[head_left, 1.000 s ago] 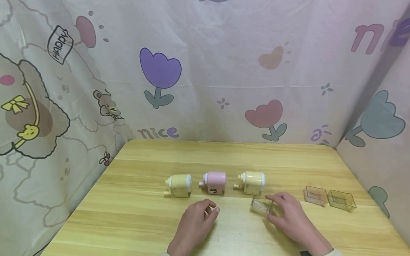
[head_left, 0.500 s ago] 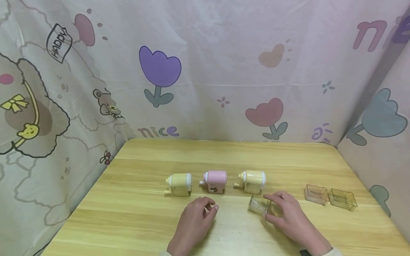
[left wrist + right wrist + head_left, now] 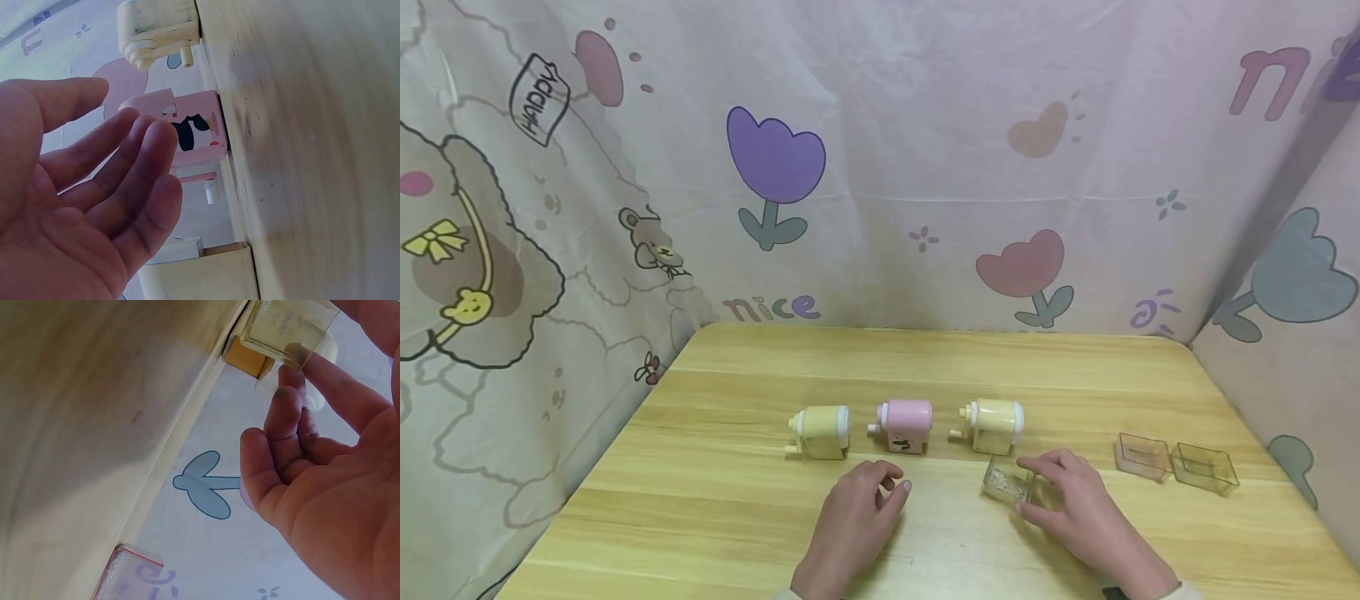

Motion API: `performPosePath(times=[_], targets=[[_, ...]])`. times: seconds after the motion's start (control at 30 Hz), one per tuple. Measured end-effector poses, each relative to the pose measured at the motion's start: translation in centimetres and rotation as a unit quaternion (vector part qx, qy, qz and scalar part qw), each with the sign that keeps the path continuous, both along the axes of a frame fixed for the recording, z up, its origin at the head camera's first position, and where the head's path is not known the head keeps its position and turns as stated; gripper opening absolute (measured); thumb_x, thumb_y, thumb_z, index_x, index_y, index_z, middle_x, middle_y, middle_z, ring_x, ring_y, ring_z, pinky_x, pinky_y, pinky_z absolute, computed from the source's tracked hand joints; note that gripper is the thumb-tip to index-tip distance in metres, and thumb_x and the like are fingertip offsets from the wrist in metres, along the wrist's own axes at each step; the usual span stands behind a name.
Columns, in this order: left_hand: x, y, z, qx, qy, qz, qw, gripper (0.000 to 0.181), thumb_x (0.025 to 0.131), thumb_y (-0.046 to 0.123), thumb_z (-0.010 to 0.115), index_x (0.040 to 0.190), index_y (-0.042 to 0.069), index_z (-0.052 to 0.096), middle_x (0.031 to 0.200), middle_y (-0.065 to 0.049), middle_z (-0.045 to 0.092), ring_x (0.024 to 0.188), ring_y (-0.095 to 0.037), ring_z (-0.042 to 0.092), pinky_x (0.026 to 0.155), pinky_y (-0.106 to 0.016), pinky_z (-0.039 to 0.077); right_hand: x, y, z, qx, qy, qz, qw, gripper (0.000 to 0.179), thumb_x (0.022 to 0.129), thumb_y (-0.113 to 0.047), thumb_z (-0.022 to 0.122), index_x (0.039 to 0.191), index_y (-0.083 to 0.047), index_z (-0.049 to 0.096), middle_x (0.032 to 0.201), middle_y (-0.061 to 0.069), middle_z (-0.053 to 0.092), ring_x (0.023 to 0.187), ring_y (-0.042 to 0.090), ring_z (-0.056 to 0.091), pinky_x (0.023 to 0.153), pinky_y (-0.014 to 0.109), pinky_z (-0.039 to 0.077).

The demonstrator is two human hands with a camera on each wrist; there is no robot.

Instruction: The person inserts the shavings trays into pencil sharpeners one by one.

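My right hand (image 3: 1075,504) pinches a clear yellowish shavings drawer (image 3: 1003,483) by its right end, thumb at the near side and forefinger at the far side. The right wrist view shows the drawer (image 3: 287,325) tilted at my fingertips. Just behind it stands a yellow hand-crank pencil sharpener (image 3: 994,425). My left hand (image 3: 857,521) holds nothing, its fingers loosely bent, in front of a pink crank sharpener (image 3: 908,425) with a dark picture on its front. Another yellow crank sharpener (image 3: 822,432) stands at the left of the row.
Right of my right hand, a pinkish clear drawer (image 3: 1142,458) and a yellowish clear drawer (image 3: 1204,468) sit side by side on the wooden table (image 3: 715,517). A printed cloth (image 3: 910,150) hangs behind the table and along both sides.
The drawer in my right hand has shifted slightly left and tipped a little. My left hand and the three sharpeners stay in place.
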State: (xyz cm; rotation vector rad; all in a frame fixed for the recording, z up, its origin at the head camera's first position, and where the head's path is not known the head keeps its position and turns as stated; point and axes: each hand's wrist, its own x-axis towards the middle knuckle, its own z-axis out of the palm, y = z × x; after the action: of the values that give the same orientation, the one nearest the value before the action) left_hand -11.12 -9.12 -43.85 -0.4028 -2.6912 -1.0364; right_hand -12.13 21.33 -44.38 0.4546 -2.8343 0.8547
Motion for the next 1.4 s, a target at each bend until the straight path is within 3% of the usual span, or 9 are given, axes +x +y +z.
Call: performPosePath(times=[0.3, 0.6, 0.87, 1.03, 1.27, 1.4], targets=[[0.1, 0.0, 0.1, 0.003, -0.001, 0.005, 1.0000, 0.019, 0.098, 0.023, 0.071, 0.105, 0.006, 0.074, 0.093, 0.001, 0.069, 0.069, 0.000, 0.053, 0.062, -0.024, 0.049, 0.1, -0.3, 0.0, 0.002, 0.010, 0.008, 0.9999, 0.058, 0.077, -0.025, 0.091, 0.129, -0.010, 0.071, 0.113, 0.000, 0.062, 0.104, 0.020, 0.056, 0.087, 0.047, 0.051], [0.0, -0.3, 0.4, 0.002, -0.017, 0.026, 0.9995, 0.024, 0.098, 0.024, 0.072, 0.112, 0.005, 0.072, 0.107, -0.006, 0.068, 0.082, -0.014, 0.064, 0.067, -0.026, 0.053, 0.2, -0.6, 0.0, -0.001, 0.009, 0.014, 0.9999, 0.057, 0.078, -0.025, 0.091, 0.129, -0.011, 0.071, 0.113, -0.001, 0.061, 0.106, 0.019, 0.055, 0.088, 0.048, 0.051], [-0.1, -0.9, 0.7, 0.006, -0.011, 0.050, 0.9987, 0.026, 0.096, 0.022, 0.073, 0.115, 0.004, 0.071, 0.106, -0.007, 0.068, 0.081, -0.013, 0.060, 0.064, -0.022, 0.049, -0.2, -1.3, 0.0, -0.002, 0.026, 0.025, 0.9993, 0.056, 0.078, -0.022, 0.090, 0.128, -0.010, 0.071, 0.115, -0.001, 0.062, 0.109, 0.024, 0.057, 0.092, 0.053, 0.051], [-0.4, -1.3, 0.8, 0.017, -0.014, 0.070, 0.9973, 0.028, 0.097, 0.022, 0.072, 0.118, 0.003, 0.070, 0.108, -0.007, 0.068, 0.081, -0.011, 0.059, 0.063, -0.021, 0.047, -0.7, -1.7, -0.1, 0.009, 0.050, 0.041, 0.9979, 0.055, 0.077, -0.022, 0.091, 0.127, -0.010, 0.071, 0.113, -0.005, 0.061, 0.105, 0.017, 0.056, 0.088, 0.044, 0.052], [-1.0, -2.4, 1.2, 0.036, 0.029, 0.106, 0.9933, 0.028, 0.094, 0.014, 0.076, 0.119, 0.002, 0.068, 0.113, -0.011, 0.068, 0.080, -0.013, 0.060, 0.066, -0.023, 0.050, -1.3, -2.0, -0.1, 0.020, 0.061, 0.047, 0.9969, 0.058, 0.076, -0.023, 0.091, 0.128, -0.009, 0.071, 0.113, -0.006, 0.060, 0.104, 0.016, 0.055, 0.087, 0.043, 0.051], [-1.3, -3.2, 1.1, 0.040, 0.034, 0.118, 0.9916, 0.042, 0.093, 0.011, 0.077, 0.130, 0.001, 0.061, 0.124, -0.016, 0.060, 0.085, -0.018, 0.063, 0.065, -0.024, 0.051, -1.5, -2.2, -0.1, 0.019, 0.060, 0.053, 0.9966, 0.058, 0.076, -0.023, 0.091, 0.128, -0.009, 0.071, 0.111, -0.006, 0.060, 0.103, 0.014, 0.054, 0.086, 0.041, 0.050]])
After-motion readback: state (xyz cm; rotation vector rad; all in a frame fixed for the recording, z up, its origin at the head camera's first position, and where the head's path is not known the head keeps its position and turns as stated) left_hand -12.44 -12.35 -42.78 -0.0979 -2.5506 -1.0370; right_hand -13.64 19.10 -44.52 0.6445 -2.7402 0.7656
